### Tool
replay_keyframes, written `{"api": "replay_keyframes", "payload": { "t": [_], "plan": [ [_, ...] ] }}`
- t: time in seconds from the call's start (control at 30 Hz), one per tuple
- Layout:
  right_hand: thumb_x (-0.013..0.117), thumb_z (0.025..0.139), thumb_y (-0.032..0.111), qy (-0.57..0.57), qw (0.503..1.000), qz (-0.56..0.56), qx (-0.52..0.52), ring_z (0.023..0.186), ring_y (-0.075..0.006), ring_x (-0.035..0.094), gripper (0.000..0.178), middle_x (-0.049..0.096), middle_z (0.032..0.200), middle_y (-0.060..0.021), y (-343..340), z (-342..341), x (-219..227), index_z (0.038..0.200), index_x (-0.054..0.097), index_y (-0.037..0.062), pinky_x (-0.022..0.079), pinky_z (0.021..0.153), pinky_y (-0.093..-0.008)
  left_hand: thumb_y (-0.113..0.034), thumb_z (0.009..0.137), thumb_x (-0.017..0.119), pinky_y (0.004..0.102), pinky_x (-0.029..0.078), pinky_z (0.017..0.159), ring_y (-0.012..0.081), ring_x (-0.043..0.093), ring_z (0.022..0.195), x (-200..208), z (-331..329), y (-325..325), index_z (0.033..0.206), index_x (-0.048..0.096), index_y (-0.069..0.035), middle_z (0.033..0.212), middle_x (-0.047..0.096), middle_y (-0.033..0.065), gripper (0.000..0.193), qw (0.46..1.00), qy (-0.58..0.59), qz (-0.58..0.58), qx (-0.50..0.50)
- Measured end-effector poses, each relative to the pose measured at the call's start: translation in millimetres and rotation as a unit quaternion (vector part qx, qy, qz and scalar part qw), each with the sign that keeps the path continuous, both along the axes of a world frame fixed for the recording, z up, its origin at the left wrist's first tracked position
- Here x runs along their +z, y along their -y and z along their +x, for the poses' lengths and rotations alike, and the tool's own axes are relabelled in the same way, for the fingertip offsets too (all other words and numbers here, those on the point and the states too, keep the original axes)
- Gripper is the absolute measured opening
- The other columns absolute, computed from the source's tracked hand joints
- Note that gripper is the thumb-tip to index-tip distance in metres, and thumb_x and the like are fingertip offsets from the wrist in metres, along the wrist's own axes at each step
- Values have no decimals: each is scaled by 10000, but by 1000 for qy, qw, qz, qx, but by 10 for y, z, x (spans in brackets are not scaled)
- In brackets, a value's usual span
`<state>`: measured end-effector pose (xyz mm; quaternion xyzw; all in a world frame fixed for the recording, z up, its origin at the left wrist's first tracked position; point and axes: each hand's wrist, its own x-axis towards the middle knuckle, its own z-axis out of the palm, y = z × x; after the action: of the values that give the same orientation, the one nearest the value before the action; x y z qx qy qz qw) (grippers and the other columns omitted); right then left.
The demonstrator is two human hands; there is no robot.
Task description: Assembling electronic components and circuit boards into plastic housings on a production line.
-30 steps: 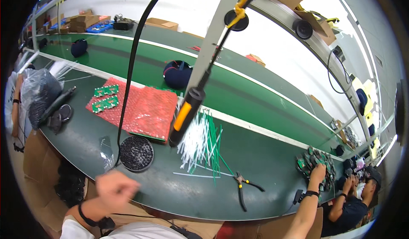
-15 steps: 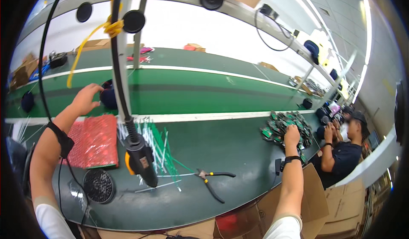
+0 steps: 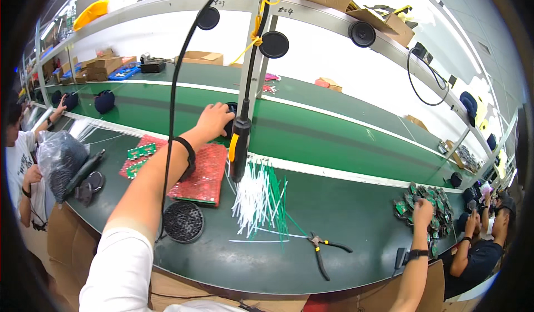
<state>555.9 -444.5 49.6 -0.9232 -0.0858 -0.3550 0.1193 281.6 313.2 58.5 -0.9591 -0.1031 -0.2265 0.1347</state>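
Navy rounded piece point(image 3: 228, 128) is sitting half-hidden on far green belt point(image 3: 334, 129), against left hand point(image 3: 213, 122): fingers curling, grip unclear. Right hand point(image 3: 423, 213) is touching circuit-board pile point(image 3: 442, 205), near right; can't tell finger closure.

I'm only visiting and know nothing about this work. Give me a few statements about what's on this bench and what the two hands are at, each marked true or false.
1. The pliers lie with their handles spread. True.
2. The right hand grips those pliers. False: the right hand is at a heap of small parts with green boards.
3. The left hand is at a dark, rounded thing. True.
4. The round dish is empty. False: the round dish holds many small black pieces.
5. White strips and green strips lie right of the red bubble wrap. True.
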Motion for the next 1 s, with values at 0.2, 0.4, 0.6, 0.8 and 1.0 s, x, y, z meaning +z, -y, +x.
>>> {"api": "replay_keyframes", "payload": {
  "t": [0.2,0.4,0.6,0.8,1.0],
  "plan": [
    [814,875,330,-345,862,97,358,1154,-370,702,574,715,1237,-241,-1321,-2088,-176,1297,669,-30,551,1004,-433,-199,623,936,538,479,1042,336,604,1152,283,-544,177,1122,672,-129,1087,656,92,568,991,126,-46,3],
    [819,848,273,-163,919,-85,348,1294,-422,538,717,561,1376,-253,-1731,-3178,-555,1398,531,-85,438,1113,-489,-141,606,945,439,499,917,369,618,1039,1015,-2338,848,1069,640,-29,1056,643,155,565,961,267,-64,2],
    [697,890,32,-74,937,74,333,1117,-407,584,473,588,1208,-237,-1651,-3190,-638,1331,563,-74,493,965,-455,-153,644,934,497,492,962,356,621,966,1075,-3959,2308,991,675,-33,973,655,118,449,944,308,-113,-33],
    [647,949,-17,-301,796,378,364,869,-125,590,298,613,990,-58,-1669,-3682,-562,1236,566,-28,484,810,-255,-212,618,911,594,435,1117,301,581,867,678,-3562,2969,890,695,-116,879,548,58,360,939,-33,-234,-251],
    [772,879,-1,-418,740,390,354,848,-113,648,345,683,910,-55,-1649,-4447,-650,1186,618,-33,532,796,-276,-237,682,899,609,352,1184,331,566,1017,521,-3003,2978,1092,675,-106,981,556,81,485,925,-215,-191,-250]
  ]
}}
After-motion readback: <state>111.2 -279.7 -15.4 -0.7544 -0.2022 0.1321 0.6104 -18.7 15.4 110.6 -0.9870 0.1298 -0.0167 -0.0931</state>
